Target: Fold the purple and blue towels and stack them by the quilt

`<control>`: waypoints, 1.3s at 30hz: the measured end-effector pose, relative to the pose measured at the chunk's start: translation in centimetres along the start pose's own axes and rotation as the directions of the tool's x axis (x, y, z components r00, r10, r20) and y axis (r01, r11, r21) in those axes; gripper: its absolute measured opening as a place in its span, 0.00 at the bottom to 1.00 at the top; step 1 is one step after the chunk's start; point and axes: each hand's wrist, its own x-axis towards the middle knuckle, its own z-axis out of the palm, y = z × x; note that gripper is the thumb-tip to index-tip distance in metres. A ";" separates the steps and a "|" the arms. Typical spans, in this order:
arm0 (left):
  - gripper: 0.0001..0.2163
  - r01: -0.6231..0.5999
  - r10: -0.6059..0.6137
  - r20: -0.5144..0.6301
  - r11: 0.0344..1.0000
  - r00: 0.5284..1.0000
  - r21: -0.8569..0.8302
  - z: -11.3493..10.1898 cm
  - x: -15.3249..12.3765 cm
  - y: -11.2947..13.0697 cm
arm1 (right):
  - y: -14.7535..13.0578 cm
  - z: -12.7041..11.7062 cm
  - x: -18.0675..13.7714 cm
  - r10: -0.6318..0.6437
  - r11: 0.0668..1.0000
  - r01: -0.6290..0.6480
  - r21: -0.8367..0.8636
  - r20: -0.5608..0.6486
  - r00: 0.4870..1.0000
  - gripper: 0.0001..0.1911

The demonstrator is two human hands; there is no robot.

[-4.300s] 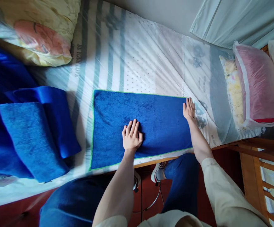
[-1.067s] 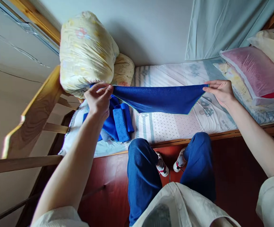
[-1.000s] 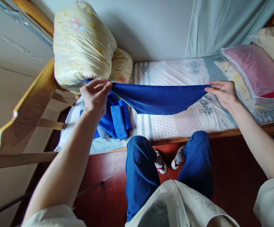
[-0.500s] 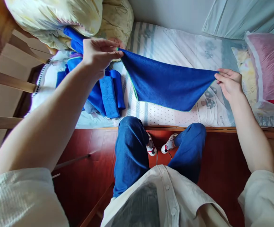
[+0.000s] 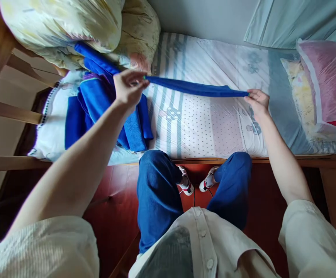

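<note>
A blue towel (image 5: pixel 197 88) with bright green edging is stretched between my two hands above the bed. It shows as a narrow, nearly level strip. My left hand (image 5: pixel 129 87) pinches one corner, and my right hand (image 5: pixel 259 101) pinches the other, somewhat lower and to the right. Behind and beneath my left forearm lies a pile of blue towels (image 5: pixel 97 98), some of them folded; my arm covers part of it.
The bed's patterned sheet (image 5: pixel 197 119) spreads beneath the towel. Pale yellow bedding (image 5: pixel 69 23) is heaped at the upper left. On the right sits a pink bundle in a clear bag (image 5: pixel 327 81). A wooden bed rail (image 5: pixel 13 112) stands at the left.
The towel has gone from hanging as a broad sheet to a thin strip. My right hand has moved left and slightly down, and my left hand has shifted slightly right and down.
</note>
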 end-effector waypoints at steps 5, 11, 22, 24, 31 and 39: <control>0.22 0.191 -0.215 0.209 0.973 0.954 0.131 1.3 -7.8 -5.6 | 5.8 1.7 -5.0 0.248 0.969 -0.245 -0.042 0.085 0.965 0.16; 0.24 0.458 -0.521 0.512 0.851 0.682 0.256 2.1 -13.5 -10.5 | 9.3 4.5 -10.4 0.584 0.800 -0.522 -0.297 0.187 0.790 0.08; 0.24 0.681 -0.686 0.210 0.724 0.696 0.110 4.7 -16.1 -13.5 | 12.7 4.1 -11.8 0.680 0.697 -0.657 -0.289 -0.024 0.732 0.12; 0.23 0.686 -0.683 0.215 0.724 0.698 0.076 4.3 -16.4 -13.7 | 12.8 3.4 -12.0 0.699 0.673 -0.654 -0.345 0.009 0.715 0.13; 0.20 0.648 -0.668 0.198 0.744 0.718 0.161 4.7 -17.8 -13.4 | 12.4 3.2 -12.4 0.734 0.647 -0.661 -0.381 0.076 0.675 0.11; 0.19 0.524 -0.621 0.297 0.778 0.726 0.346 3.9 -18.1 -12.9 | 11.8 2.7 -12.7 0.766 0.618 -0.605 -0.502 0.212 0.607 0.17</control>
